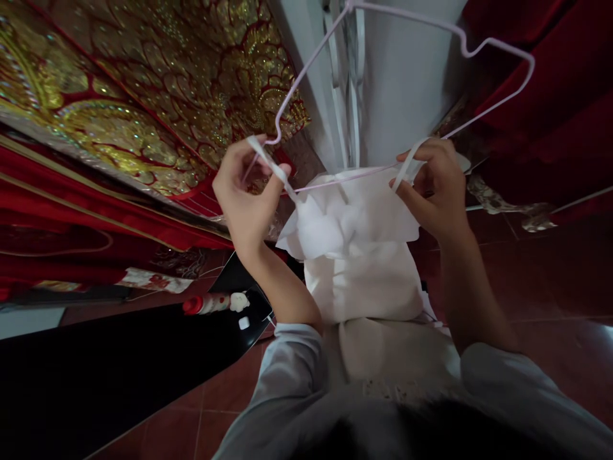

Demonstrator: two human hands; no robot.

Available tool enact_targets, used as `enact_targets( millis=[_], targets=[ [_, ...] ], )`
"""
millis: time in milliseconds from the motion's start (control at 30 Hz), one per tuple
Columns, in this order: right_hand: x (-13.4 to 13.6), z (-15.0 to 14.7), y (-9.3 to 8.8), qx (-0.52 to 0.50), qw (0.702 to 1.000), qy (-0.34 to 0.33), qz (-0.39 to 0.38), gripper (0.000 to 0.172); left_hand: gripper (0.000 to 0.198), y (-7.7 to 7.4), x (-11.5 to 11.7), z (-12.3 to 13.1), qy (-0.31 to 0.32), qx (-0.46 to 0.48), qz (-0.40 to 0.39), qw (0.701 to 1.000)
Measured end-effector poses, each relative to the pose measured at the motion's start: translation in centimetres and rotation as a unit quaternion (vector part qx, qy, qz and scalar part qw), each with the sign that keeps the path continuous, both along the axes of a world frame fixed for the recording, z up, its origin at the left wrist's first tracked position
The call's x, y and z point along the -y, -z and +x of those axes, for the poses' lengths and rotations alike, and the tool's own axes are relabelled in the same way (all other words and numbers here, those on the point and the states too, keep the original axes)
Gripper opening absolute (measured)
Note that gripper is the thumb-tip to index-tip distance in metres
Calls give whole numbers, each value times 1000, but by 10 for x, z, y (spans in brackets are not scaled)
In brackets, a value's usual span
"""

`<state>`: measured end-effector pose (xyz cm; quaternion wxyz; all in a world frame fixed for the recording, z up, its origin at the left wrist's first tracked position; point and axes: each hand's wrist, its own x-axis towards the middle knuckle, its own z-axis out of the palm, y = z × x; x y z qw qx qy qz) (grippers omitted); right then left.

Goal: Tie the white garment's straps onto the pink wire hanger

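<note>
A pale pink clothes hanger (407, 11) stands in front of me, its bottom bar running between my hands. Below that bar hangs a white garment (359, 211) with thin straps. My left hand (249, 198) pinches the left strap (271, 163) close to the hanger's left corner. On the other side, my right hand (435, 185) has its fingers closed on the right strap (409, 165), by the hanger's right end. The straps rise from the garment's top edge near the bar. Folds hide the garment's exact shape, and its lower part merges with pale cloth over my lap.
Red garments with gold sequins (191, 83) hang at the left. Dark red cloth (550, 102) hangs at the right. A black table (143, 358) at lower left bears a red-capped bottle (205, 303) and a small white case (244, 322). Red tiles (546, 300) cover the floor.
</note>
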<state>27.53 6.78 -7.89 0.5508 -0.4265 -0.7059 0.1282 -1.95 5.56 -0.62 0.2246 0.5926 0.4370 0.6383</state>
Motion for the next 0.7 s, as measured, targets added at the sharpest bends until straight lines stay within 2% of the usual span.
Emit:
enact_targets(
  millis=[67,100,167,233,267,333,400,467,567,633,700],
  targets=[
    [0,0,1,-7,1000,7,3,40,24,-15,-9,2,27,16,-56,998],
    [0,1,2,-9,1000,9,3,40,21,-17,-13,2,31,18,-69,997],
    [0,1,1,-7,1000,9,3,40,21,-12,-18,2,22,19,-70,997],
    [1,1,-1,-2,1000,10,1,39,26,3,-18,3,-19,72,-56,996],
    [1,1,-2,2,1000,10,-4,39,28,14,-15,5,-42,131,-51,989],
    [1,-2,-3,9,1000,13,-12,38,27,34,-8,14,-76,273,-55,957],
    [0,-7,-5,14,1000,19,-10,35,26,50,0,27,-65,345,-70,934],
    [0,-12,-9,22,999,25,-4,30,27,58,7,42,-41,331,-62,941],
    [-1,-16,-21,26,999,21,-1,25,35,58,10,59,-48,270,-30,961],
    [-3,-15,-31,24,1000,5,-12,39,40,56,9,62,-61,248,-24,966],
    [-7,-9,-40,11,1000,2,-29,68,41,55,8,62,-62,244,-23,967]
  ],
)
